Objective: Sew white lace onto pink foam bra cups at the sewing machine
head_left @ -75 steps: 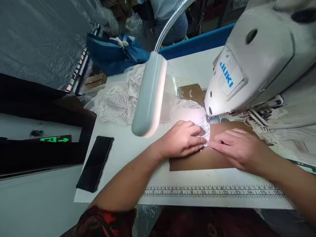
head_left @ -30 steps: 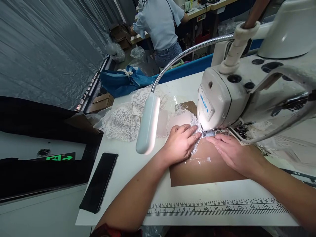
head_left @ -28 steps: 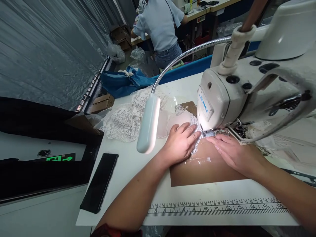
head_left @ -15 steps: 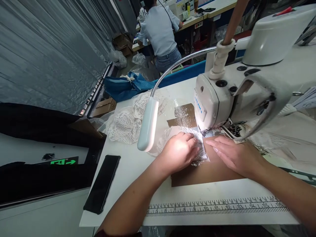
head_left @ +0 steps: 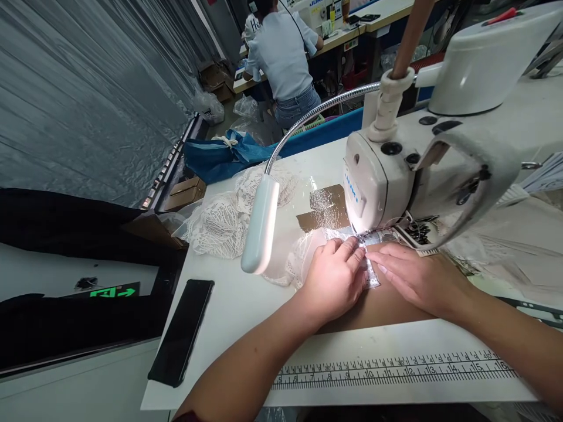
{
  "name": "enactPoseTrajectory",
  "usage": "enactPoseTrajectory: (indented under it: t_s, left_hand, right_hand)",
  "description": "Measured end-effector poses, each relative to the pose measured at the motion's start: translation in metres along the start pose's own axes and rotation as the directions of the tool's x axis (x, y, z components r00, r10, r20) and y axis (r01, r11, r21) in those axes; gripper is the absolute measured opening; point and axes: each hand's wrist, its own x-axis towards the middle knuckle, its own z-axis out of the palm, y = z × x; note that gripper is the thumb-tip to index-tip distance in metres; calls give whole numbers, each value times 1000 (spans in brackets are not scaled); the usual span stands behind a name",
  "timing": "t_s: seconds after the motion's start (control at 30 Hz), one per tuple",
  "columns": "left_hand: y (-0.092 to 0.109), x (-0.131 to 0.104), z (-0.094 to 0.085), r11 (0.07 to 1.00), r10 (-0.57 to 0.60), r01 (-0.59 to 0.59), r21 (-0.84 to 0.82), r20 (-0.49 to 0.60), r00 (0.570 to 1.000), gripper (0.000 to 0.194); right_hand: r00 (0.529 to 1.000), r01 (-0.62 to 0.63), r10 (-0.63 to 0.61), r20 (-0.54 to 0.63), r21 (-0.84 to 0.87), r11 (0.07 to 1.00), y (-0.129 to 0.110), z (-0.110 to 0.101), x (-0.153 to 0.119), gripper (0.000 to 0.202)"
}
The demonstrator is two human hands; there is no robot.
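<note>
White lace fabric (head_left: pixel 303 253) lies under the needle end of a white sewing machine (head_left: pixel 367 181). My left hand (head_left: pixel 336 274) is on the lace with bent fingers closed over it, the fingertips close to the presser foot. Part of the cloth is hidden beneath that hand; a patterned white edge (head_left: pixel 373 276) shows at its right. My right hand (head_left: pixel 413 274) lies flat with its fingers stretched out on the brown machine bed (head_left: pixel 387 308). Its fingertips touch or nearly touch the cloth edge by my left fingers.
A lit lamp (head_left: pixel 260 225) on a bendy neck hangs left of the machine. Behind it lies more white lace (head_left: pixel 220 225). A black phone (head_left: pixel 181 333) rests at the table's left, and a printed ruler (head_left: pixel 396 372) runs along the front. A co-worker (head_left: pixel 284 64) sits beyond.
My left hand has moved a little right and towards the needle, closer to my right fingertips. The lace has shifted slightly right with it. My right hand stays nearly still.
</note>
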Motion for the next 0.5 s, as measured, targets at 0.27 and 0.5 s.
enactPoseTrajectory:
  t_s: [0.27, 0.5]
  left_hand:
    - [3, 3, -1, 999, -31, 31, 9, 10, 999, 41]
    - [-2, -14, -34, 995, 95, -85, -57, 190, 977, 53]
  right_hand:
    - [1000, -8, 8, 0, -18, 1000, -1, 0, 2, 33]
    - [1000, -29, 30, 7, -39, 999, -5, -6, 4, 33]
